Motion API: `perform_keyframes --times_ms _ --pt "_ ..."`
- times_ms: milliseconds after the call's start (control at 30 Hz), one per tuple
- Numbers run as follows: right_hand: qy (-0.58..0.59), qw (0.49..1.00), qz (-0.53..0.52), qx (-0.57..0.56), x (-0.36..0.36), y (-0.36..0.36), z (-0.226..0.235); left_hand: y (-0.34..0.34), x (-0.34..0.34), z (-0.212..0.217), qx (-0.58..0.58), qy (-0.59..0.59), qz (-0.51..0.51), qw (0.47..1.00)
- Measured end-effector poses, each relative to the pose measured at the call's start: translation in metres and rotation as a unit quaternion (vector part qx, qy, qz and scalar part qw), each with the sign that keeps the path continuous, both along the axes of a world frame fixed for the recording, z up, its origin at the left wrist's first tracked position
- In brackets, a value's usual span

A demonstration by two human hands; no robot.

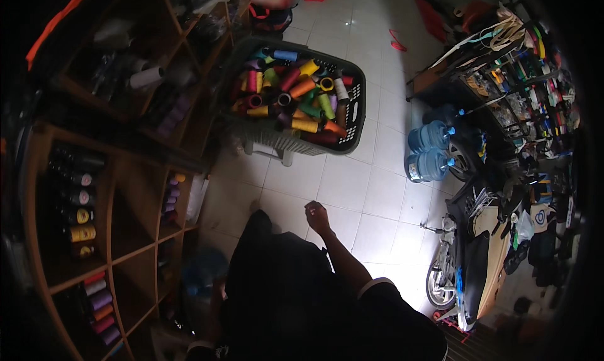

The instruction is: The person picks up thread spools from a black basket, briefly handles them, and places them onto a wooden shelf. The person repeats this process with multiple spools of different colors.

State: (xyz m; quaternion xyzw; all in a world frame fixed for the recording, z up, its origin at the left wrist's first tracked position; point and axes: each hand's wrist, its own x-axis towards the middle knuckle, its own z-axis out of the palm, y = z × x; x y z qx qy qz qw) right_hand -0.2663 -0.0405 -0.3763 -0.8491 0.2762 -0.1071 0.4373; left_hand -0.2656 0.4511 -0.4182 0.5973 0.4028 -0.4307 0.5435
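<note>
My right hand [316, 216] hangs over the pale floor with its fingers curled in; nothing shows in it. Ahead of it, a dark green plastic basket [283, 141] is heaped with thread spools, among them a yellow spool [304, 125], an orange spool [303, 88] and a white spool [341, 89]. The basket rests on a light grey support [270, 152], mostly hidden under it. My left hand [219, 293] is low beside my dark clothing, near a blue water jug [202, 270]; deep shadow hides its fingers.
Wooden cubby shelves [110, 203] line the left, holding purple spools [102, 300] and dark spools [78, 178]. On the right stand several blue water jugs [431, 166], a parked motorbike [475, 273] and a crowded rack [516, 90]. A red strap [397, 44] lies on the tiled floor [343, 185].
</note>
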Motion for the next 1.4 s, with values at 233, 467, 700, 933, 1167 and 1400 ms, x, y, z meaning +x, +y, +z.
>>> perform_keyframes --times_ms 233,467,700,933,1167,1400 --pt "-0.085 0.996 -0.023 -0.027 0.134 -0.031 0.085 -0.001 0.128 -0.092 -0.289 -0.02 0.101 0.952" --pt "-0.157 0.981 -0.055 -0.097 0.237 -0.11 0.09 -0.171 0.227 0.105 0.056 -0.182 -0.069 0.979" --pt "-0.009 0.958 -0.139 -0.252 0.315 -0.221 0.081 -0.235 0.204 0.141 0.09 -0.154 0.062 0.982" --pt "0.149 0.944 -0.229 -0.187 0.327 -0.299 0.063 -0.288 0.181 0.152 0.131 -0.188 0.065 0.971" --pt "0.015 0.914 -0.131 0.383 0.325 -0.317 0.13 -0.345 0.23 0.213 0.102 -0.347 0.008 0.932" --pt "-0.008 0.708 0.129 0.694 0.325 -0.205 0.257 -0.436 0.31 0.321 -0.063 -0.465 -0.036 0.882"
